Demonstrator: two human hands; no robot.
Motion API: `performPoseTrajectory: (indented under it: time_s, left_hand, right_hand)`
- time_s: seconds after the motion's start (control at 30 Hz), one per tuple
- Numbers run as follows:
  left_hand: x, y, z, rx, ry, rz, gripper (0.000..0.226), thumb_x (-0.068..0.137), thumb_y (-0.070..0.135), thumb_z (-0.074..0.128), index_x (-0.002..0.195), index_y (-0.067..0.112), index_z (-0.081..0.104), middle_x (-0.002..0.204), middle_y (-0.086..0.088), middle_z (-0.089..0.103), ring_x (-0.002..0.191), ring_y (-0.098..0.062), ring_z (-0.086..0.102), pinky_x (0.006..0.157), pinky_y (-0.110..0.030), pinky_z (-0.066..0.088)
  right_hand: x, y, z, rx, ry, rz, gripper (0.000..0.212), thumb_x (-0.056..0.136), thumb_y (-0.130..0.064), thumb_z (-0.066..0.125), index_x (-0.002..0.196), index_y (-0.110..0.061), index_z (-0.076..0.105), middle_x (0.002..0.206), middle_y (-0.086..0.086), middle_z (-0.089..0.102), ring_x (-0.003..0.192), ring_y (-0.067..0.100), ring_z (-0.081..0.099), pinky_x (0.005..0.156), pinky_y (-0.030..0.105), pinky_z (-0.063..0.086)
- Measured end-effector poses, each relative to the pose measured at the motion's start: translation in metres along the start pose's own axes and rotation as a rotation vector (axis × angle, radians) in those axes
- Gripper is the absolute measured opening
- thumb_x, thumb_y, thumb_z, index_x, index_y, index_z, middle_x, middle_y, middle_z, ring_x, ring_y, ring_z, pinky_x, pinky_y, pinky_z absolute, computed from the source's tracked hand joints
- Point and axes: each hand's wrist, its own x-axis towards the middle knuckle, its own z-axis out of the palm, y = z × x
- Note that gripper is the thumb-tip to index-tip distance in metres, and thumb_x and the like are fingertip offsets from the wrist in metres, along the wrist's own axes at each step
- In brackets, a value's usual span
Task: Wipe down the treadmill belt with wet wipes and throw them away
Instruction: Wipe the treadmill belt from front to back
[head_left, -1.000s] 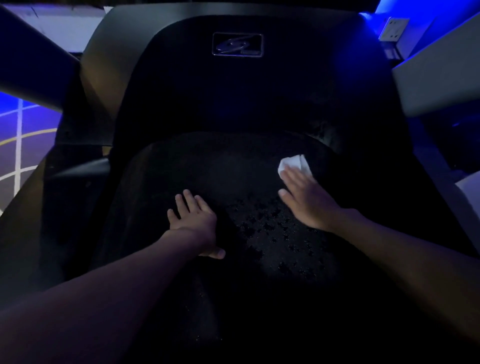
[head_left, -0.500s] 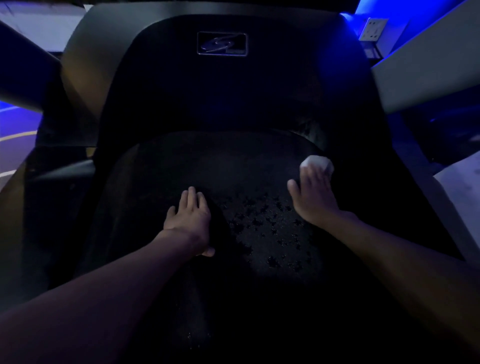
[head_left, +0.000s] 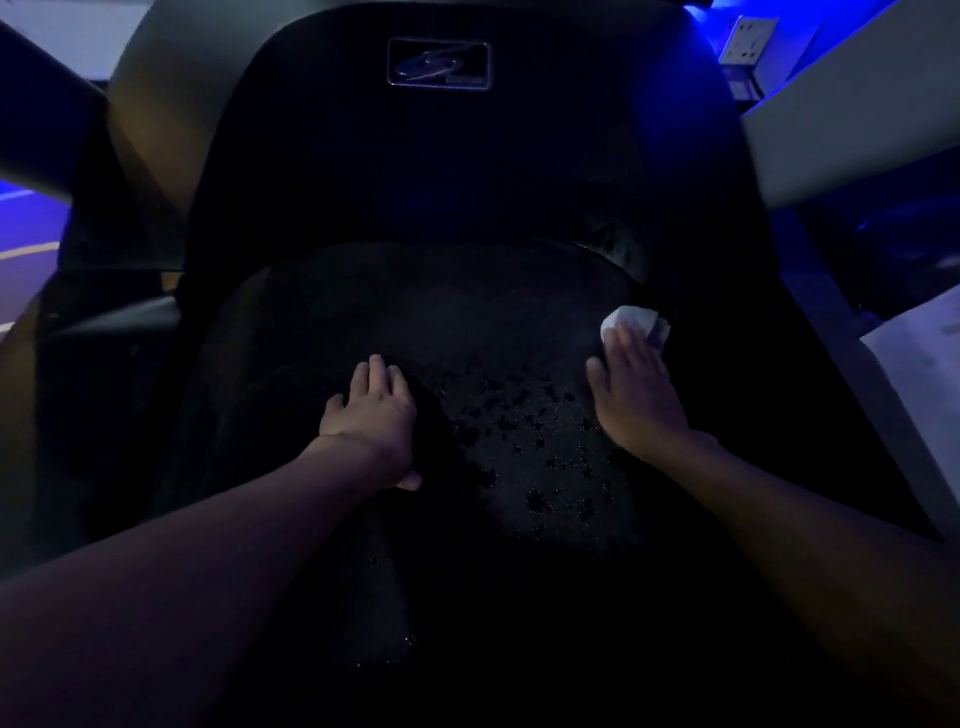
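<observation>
The dark treadmill belt (head_left: 467, 332) fills the middle of the dim view, speckled with wet spots between my hands. My right hand (head_left: 636, 395) lies flat with straight fingers, pressing a crumpled white wet wipe (head_left: 631, 318) onto the belt at its right edge. The wipe sticks out beyond my fingertips. My left hand (head_left: 374, 410) rests flat on the belt's left-centre, fingers straight, holding nothing.
The black motor cover (head_left: 441, 156) with a logo badge (head_left: 438, 63) rises past the belt. Grey frame arms slant at the left (head_left: 47, 150) and right (head_left: 841, 119). A wall socket (head_left: 748, 39) sits in blue light at the upper right. A pale side rail (head_left: 919, 374) runs right.
My right hand has slid the wipe rightward across the belt to its right edge. My left hand has stayed pressed in about the same place.
</observation>
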Motion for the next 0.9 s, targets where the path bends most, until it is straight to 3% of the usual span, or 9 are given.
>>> performPoseTrajectory:
  time_s: [0.07,0.17,0.2,0.33,0.5,0.63,0.77,0.83,0.9]
  left_hand:
    - [-0.001,0.001,0.0,-0.005,0.003,-0.003,0.133,0.069,0.038,0.085,0.152,0.002,-0.012,0.16,-0.019,-0.02,0.149,-0.031,-0.013,0.12,-0.048,0.016]
    - [-0.003,0.001,0.0,-0.011,0.006,-0.009,0.131,0.071,0.037,0.084,0.152,0.003,-0.012,0.16,-0.019,-0.02,0.149,-0.031,-0.013,0.12,-0.048,0.016]
    - [-0.004,0.001,0.0,-0.014,0.004,-0.012,0.13,0.071,0.037,0.084,0.153,0.003,-0.012,0.16,-0.018,-0.02,0.149,-0.031,-0.013,0.12,-0.048,0.016]
    - [-0.005,0.002,-0.001,-0.036,0.007,-0.046,0.13,0.07,0.038,0.085,0.154,0.008,-0.01,0.16,-0.017,-0.018,0.149,-0.036,-0.012,0.117,-0.055,0.019]
    - [-0.017,0.002,0.009,-0.136,0.071,-0.143,0.109,0.072,0.044,0.081,0.151,0.024,0.008,0.155,-0.019,0.004,0.145,-0.042,0.005,0.104,-0.064,0.032]
    - [-0.023,-0.012,0.028,-0.279,0.154,-0.086,0.097,0.078,0.05,0.074,0.15,0.022,0.015,0.162,-0.012,-0.001,0.15,-0.031,-0.001,0.111,-0.059,0.024]
    - [-0.029,-0.029,0.033,-0.404,0.13,-0.016,0.109,0.071,0.053,0.079,0.153,0.02,0.015,0.164,-0.003,-0.008,0.151,-0.021,-0.006,0.12,-0.048,0.011]
    - [-0.033,-0.045,0.035,-0.437,0.06,0.043,0.116,0.066,0.046,0.085,0.155,0.023,0.014,0.163,-0.006,-0.013,0.15,-0.021,-0.01,0.122,-0.041,0.009]
    - [-0.037,-0.054,0.037,-0.382,0.03,0.047,0.119,0.065,0.046,0.086,0.155,0.034,0.008,0.161,-0.011,-0.018,0.149,-0.027,-0.014,0.122,-0.041,0.011]
  right_hand:
    - [-0.005,-0.018,0.008,-0.017,-0.01,-0.004,0.068,0.101,-0.049,0.011,0.155,-0.008,0.002,0.163,0.01,-0.006,0.149,0.019,-0.013,0.117,0.033,-0.012]
    - [-0.024,-0.02,0.01,-0.066,-0.047,-0.351,0.073,0.098,-0.054,0.011,0.156,-0.009,0.005,0.164,0.006,-0.003,0.149,0.017,-0.011,0.12,0.033,-0.008]
    - [-0.021,-0.012,0.006,-0.063,-0.054,-0.378,0.072,0.099,-0.053,0.012,0.156,-0.009,0.008,0.164,0.006,0.0,0.15,0.016,-0.009,0.12,0.032,-0.006]
    - [-0.008,-0.008,0.006,-0.006,-0.038,-0.009,0.069,0.1,-0.05,0.011,0.155,-0.008,0.002,0.164,0.009,-0.006,0.15,0.019,-0.012,0.122,0.037,-0.004]
    - [-0.024,-0.018,0.007,-0.056,-0.101,-0.405,0.077,0.095,-0.056,0.009,0.156,-0.009,0.006,0.164,0.007,-0.001,0.15,0.016,-0.008,0.122,0.035,-0.001]
    - [-0.014,-0.019,0.003,-0.089,-0.08,-0.111,0.072,0.1,-0.051,0.013,0.155,-0.006,0.0,0.164,0.011,-0.008,0.15,0.019,-0.012,0.122,0.038,-0.006]
    - [-0.037,-0.044,0.017,-0.13,-0.084,-0.422,0.075,0.099,-0.054,0.014,0.154,-0.005,0.001,0.163,0.011,-0.008,0.148,0.018,-0.014,0.122,0.036,-0.007]
    - [-0.028,-0.038,0.008,-0.048,-0.091,-0.369,0.067,0.102,-0.047,0.021,0.156,-0.009,0.007,0.164,0.007,-0.002,0.147,0.01,-0.012,0.122,0.032,-0.005]
    - [-0.024,-0.04,0.005,-0.009,-0.071,-0.235,0.065,0.103,-0.043,0.026,0.155,-0.009,0.01,0.164,0.007,-0.001,0.149,0.013,-0.008,0.122,0.035,-0.002]
